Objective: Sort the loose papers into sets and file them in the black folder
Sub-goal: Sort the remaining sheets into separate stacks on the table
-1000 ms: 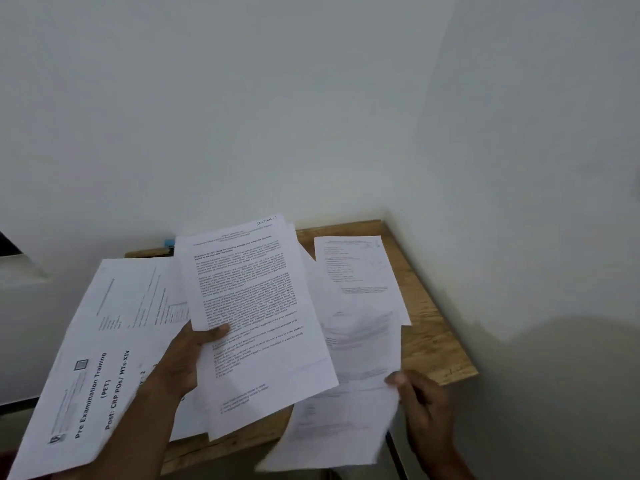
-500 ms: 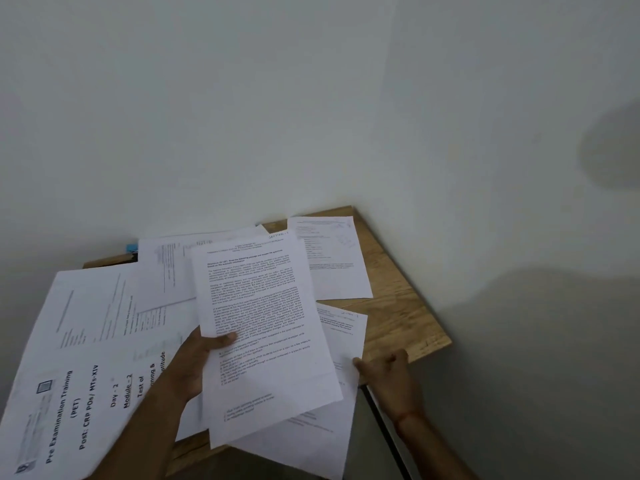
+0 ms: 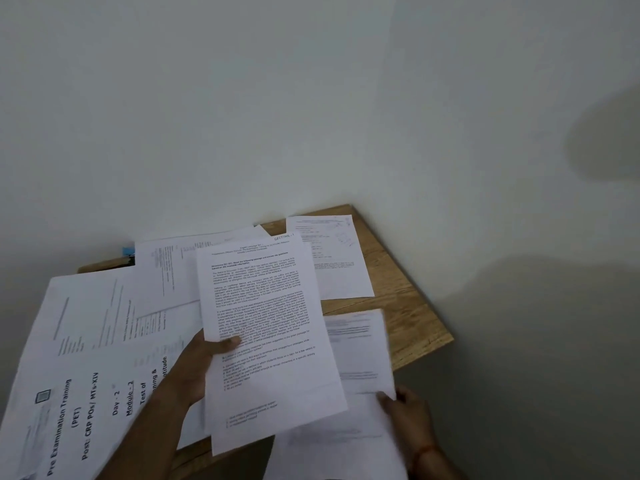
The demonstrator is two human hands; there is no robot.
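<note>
Fingers gripping printed sheets, loose papers on table

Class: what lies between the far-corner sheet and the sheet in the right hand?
Head view: a bare strip of wooden table separates the far-corner sheet from the blurred sheet pinched by the right hand.

Matt white paper sheets, grained wooden table, matt wall

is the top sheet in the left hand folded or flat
Flat: the top sheet shows its whole printed face, uncreased; the left hand pinches its edge.
</note>
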